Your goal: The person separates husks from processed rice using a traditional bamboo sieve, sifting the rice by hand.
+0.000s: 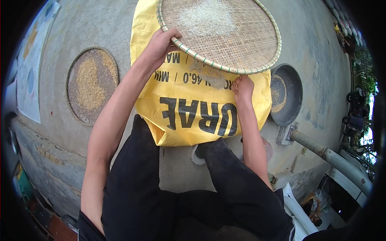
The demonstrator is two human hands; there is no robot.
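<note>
left hand (pixel 161 42): closed on the near rim of the woven tray (pixel 257 44), held tilted above the yellow sack (pixel 193 120). right hand (pixel 243 87): fingers bunched together, tips on the loose grain (pixel 211 76) lying on the sack; i could not tell whether any was pinched.

risk, as i judged it: a one-handed hold could let the tray dip, so the pale grain (pixel 205 18) on it slides over the rim. grain near the sack edge could roll onto the concrete floor (pixel 181 172).

surroundings: outdoors on stained concrete. a round tray (pixel 76 104) of husked grain lay left, a dark pan (pixel 293 96) right, a pipe (pixel 321 150) beyond.
</note>
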